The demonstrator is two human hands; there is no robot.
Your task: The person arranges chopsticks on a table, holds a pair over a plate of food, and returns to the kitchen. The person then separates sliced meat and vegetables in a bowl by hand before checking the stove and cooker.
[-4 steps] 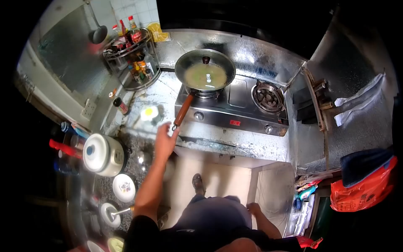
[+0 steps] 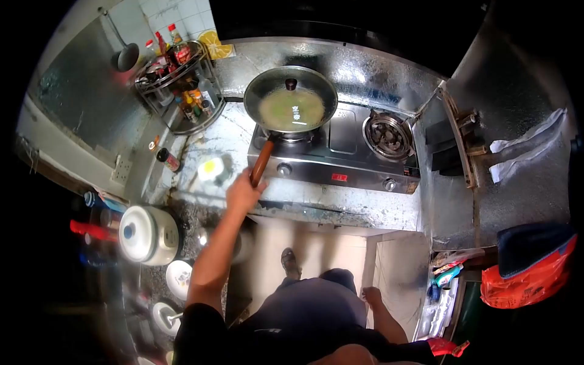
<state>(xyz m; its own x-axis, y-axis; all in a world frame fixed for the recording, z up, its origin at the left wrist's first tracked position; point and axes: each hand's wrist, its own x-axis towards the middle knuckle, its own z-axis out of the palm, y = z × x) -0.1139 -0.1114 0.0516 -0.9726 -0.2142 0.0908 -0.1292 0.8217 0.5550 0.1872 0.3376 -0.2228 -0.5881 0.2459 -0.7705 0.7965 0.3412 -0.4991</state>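
Observation:
My left hand [image 2: 244, 191] is wrapped round the lower end of the brown handle [image 2: 262, 162] of a frying pan. A see-through glass lid with a dark knob [image 2: 291, 84] covers the pan [image 2: 247, 109], which sits on the left burner of a steel gas stove [image 2: 316, 159]. Pale greenish food or liquid shows blurred through the glass; its kind I cannot make out. Low at my right side hangs my right hand [image 2: 371, 296], its fingers loosely curled beside my thigh and no object visible in them.
Left of the stove, the counter holds a fried-egg-like white and yellow item [image 2: 211, 168] and a spice jar [image 2: 168, 159]. A bottle rack [image 2: 182, 103] fills the corner. Nearer me stand a white cooker [image 2: 146, 234] and a plate [image 2: 178, 278]. A red bag [image 2: 526, 283] hangs at right.
My left hand has closed from the tip of the pan's handle to a full grip round it. The view has shifted slightly; my right hand stays low by my side.

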